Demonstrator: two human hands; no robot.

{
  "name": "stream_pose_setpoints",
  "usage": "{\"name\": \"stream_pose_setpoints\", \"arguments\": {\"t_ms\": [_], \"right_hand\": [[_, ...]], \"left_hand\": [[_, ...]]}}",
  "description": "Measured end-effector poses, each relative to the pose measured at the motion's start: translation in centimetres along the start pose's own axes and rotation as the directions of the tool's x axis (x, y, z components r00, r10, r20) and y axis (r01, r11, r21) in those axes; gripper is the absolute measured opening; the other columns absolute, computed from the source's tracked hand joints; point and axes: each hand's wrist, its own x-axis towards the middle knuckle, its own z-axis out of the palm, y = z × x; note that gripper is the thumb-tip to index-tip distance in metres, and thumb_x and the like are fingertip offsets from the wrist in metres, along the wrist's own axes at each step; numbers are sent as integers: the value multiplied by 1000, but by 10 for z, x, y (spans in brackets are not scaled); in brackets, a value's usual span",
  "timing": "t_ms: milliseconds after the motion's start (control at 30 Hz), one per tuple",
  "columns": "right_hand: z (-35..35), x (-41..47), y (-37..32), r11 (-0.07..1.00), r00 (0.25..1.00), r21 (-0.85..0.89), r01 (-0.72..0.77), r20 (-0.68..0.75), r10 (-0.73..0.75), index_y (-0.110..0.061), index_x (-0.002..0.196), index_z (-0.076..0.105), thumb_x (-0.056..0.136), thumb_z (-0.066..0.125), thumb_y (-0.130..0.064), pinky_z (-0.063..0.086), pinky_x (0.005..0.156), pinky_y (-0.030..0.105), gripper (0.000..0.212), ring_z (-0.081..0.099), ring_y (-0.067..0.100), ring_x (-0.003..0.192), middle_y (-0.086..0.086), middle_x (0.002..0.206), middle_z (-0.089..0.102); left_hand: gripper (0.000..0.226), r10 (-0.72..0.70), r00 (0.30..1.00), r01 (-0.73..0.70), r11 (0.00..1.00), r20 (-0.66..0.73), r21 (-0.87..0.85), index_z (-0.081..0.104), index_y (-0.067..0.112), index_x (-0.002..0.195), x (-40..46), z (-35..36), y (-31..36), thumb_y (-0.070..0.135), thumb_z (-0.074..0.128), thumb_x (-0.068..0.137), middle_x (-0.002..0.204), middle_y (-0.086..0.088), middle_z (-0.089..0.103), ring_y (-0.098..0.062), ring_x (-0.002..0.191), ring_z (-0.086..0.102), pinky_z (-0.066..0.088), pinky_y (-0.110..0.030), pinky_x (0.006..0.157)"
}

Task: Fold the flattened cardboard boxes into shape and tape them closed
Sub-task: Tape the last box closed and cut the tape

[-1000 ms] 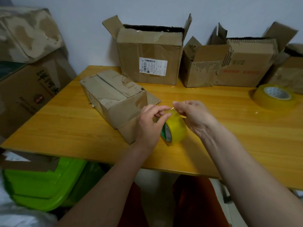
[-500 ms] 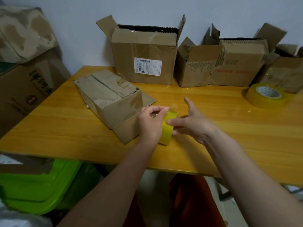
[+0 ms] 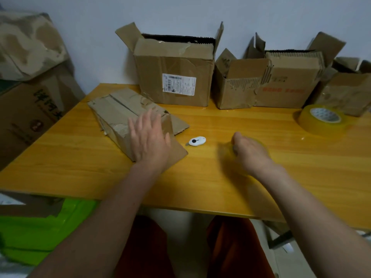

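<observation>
1. The right hand (image 3: 250, 152) is motion-blurred; the yellow tape roll (image 3: 226, 153) under it is a smear.
2. The frame's right edge cuts off the rightmost box (image 3: 349, 91).
3. The shipping label (image 3: 179, 85) print is too small to read.

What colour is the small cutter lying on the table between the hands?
White with a black dot, cutter, head view.

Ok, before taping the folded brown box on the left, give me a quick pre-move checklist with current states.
1. Left hand steadying the folded brown cardboard box: ok, flat on it.
2. Small yellow tape roll in right hand: ok, gripped, though blurred.
3. Free tape end: cannot tell.
4. Box end flaps shut: not ok, one lies open on the wooden table.
5. Small white cutter nearby: ok, between the hands.
</observation>
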Motion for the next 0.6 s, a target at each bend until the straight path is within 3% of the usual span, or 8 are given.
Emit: {"name": "stream_pose_setpoints", "arguments": {"t_ms": [100,200,367,433,500,600], "right_hand": [[-5,11,-17,999,990,-4,46,-135,-46,-14,125,48,88,64,-37,42,87,38,47,43,30,117,10,123,47],[-7,23,-57,958,959,192,214,-226,-169,-20,131,48,91,60,-36,40,95,36,45,41,26,123,7,130,45],[-7,44,-126,810,893,380,446,-128,-431,-29,141,41,90,63,-26,27,110,38,56,25,27,139,10,147,29],[-5,45,-145,764,845,406,501,-39,-533,-31,139,45,84,70,-30,20,113,37,61,19,28,141,11,150,26],[0,39,-157,746,805,390,540,22,-593,-31,138,48,78,75,-36,16,114,35,65,20,27,140,8,151,27],[11,21,-159,742,808,373,557,-39,-587,-32,135,52,75,76,-40,20,115,34,64,28,24,135,3,145,33]], "left_hand": [[62,-53,995,45,994,82,104,37,15,144,6,-3,-29,46,54,92,151,-5,39,-22,141,31,1,-48,121],[53,13,992,-25,996,128,91,37,20,145,-4,-7,-50,32,53,96,150,0,41,-20,140,31,7,-48,121],[48,52,989,-34,990,137,-137,45,24,143,-24,-22,-90,13,49,96,148,6,45,-20,141,30,17,-50,118],[49,111,987,-74,957,118,-279,54,19,137,-33,-30,-105,7,57,89,141,2,53,-23,137,35,24,-41,116],[48,155,983,-109,923,98,-369,60,14,130,-44,-35,-113,8,66,83,135,1,58,-23,133,39,27,-29,111],[32,99,995,-96,920,-11,-381,70,14,112,-57,-36,-109,20,75,81,119,2,67,-21,120,50,40,-28,98]]}}
